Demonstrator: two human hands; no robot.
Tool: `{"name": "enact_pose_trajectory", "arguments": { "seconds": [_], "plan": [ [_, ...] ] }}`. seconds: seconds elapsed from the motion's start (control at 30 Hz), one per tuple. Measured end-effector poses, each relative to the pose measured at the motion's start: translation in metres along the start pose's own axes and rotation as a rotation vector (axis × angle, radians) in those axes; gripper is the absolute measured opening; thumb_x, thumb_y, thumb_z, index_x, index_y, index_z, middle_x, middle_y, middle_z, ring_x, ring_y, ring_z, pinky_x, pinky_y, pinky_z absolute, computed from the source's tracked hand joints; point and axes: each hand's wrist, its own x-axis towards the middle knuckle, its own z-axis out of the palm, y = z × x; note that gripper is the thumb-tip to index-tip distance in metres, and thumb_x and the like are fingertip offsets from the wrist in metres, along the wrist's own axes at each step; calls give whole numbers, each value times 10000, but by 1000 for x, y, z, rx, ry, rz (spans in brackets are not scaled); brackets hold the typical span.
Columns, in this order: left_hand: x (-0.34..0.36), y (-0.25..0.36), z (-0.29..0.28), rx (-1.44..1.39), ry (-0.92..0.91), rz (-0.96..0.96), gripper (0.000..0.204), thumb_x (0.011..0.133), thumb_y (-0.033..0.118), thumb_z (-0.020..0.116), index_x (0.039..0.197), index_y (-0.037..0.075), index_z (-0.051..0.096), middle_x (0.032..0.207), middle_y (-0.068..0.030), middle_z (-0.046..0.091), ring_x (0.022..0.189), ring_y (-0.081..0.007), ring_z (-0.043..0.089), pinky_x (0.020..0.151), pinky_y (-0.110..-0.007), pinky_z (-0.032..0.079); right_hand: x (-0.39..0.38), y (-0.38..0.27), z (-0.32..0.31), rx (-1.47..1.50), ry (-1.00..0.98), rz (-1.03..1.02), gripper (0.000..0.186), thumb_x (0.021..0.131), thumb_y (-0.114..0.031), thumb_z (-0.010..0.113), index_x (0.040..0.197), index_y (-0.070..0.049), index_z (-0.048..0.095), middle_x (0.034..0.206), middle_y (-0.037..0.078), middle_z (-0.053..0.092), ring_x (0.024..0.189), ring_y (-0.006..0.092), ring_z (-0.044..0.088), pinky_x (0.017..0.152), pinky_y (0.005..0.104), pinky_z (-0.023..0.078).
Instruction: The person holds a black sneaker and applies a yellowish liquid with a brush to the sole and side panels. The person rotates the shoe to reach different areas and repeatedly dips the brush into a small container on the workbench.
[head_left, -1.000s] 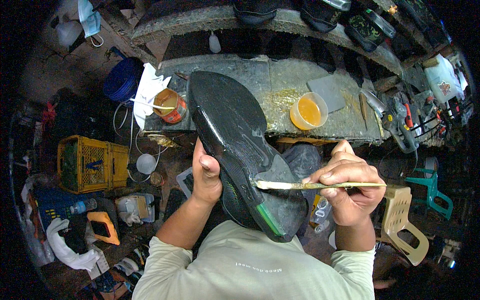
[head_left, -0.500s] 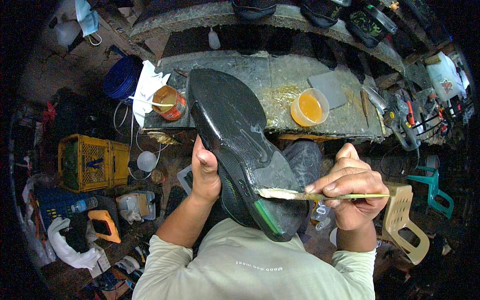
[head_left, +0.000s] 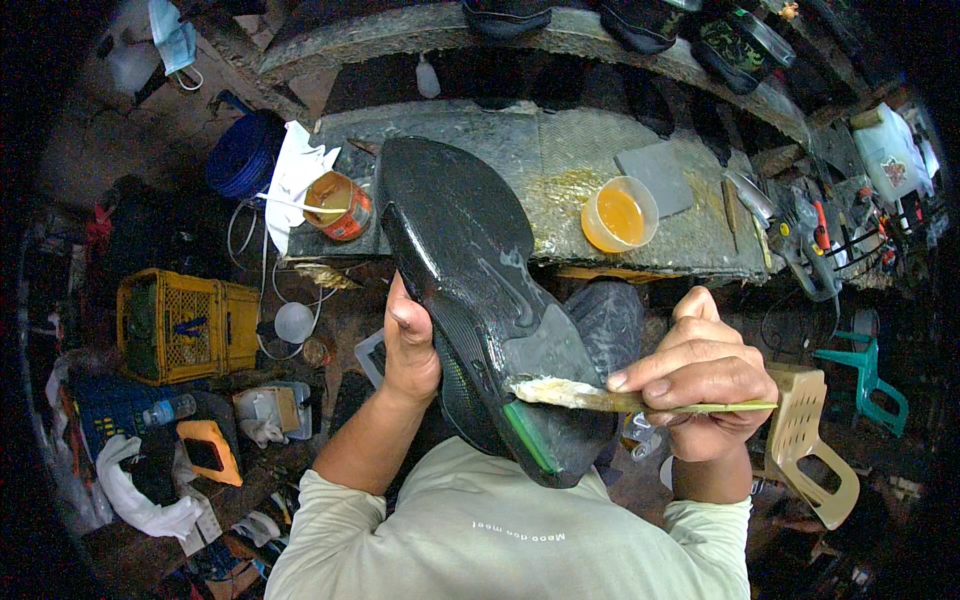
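My left hand (head_left: pixel 408 355) grips a black shoe (head_left: pixel 460 240) by its left side, with its sole facing up and a green strip (head_left: pixel 532 440) along its lower edge. Part of the sole is glossy, and a grey patch sits near the lower end. My right hand (head_left: pixel 715 375) pinches a thin brush (head_left: pixel 560 393) held sideways, its pale, coated tip resting on the sole just above the green strip. Behind the shoe, an orange can (head_left: pixel 350 215) with a stick in it and a clear cup (head_left: pixel 620 215) of amber liquid stand on the bench (head_left: pixel 530 135).
Shoes hang or sit on a rail (head_left: pixel 400 45) above the bench. Tools (head_left: pixel 800 240) lie at its right. A blue bucket (head_left: pixel 240 155) and yellow crate (head_left: pixel 185 325) are at the left; plastic chairs (head_left: pixel 808 445) stand at the right, a grey slab (head_left: pixel 655 180) on the bench.
The brush tip has moved a little down the sole toward the green strip, and my right hand has shifted slightly down and right. My left hand still holds the shoe.
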Motion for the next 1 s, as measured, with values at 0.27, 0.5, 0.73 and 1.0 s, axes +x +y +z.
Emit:
{"name": "enact_pose_trajectory", "arguments": {
  "seconds": [0.27,0.5,0.73,1.0],
  "plan": [
    [-3,-18,-18,-84,-56,79,1209,734,908,553,1505,-8,380,1409,-135,569,1257,-261,591,1070,-456,495,-5,-2,4,0,139,-5,155,760,-49,809,892,-95,741,869,100,800,580,137,613,653,343,373],
    [-3,-23,-25,-133,-94,200,1311,678,934,574,1540,-25,335,1494,-162,501,1339,-302,528,1119,-499,450,-10,-13,7,-147,-51,-28,173,758,-122,816,919,-110,755,992,82,807,648,130,644,700,353,361],
    [-5,-26,-39,-58,29,258,1459,565,941,647,1617,52,165,1567,-243,389,1329,-438,511,1072,-578,486,-4,-20,7,-366,-180,-112,247,825,-275,693,971,-99,787,1047,72,792,652,130,595,679,374,332],
    [-7,-37,-48,-63,-139,398,1434,587,920,670,1610,35,194,1594,-213,366,1393,-382,456,1149,-533,415,-5,-34,3,-349,-256,-28,161,822,-130,705,958,-67,763,1020,85,784,683,144,622,678,374,346]
  ]
}}
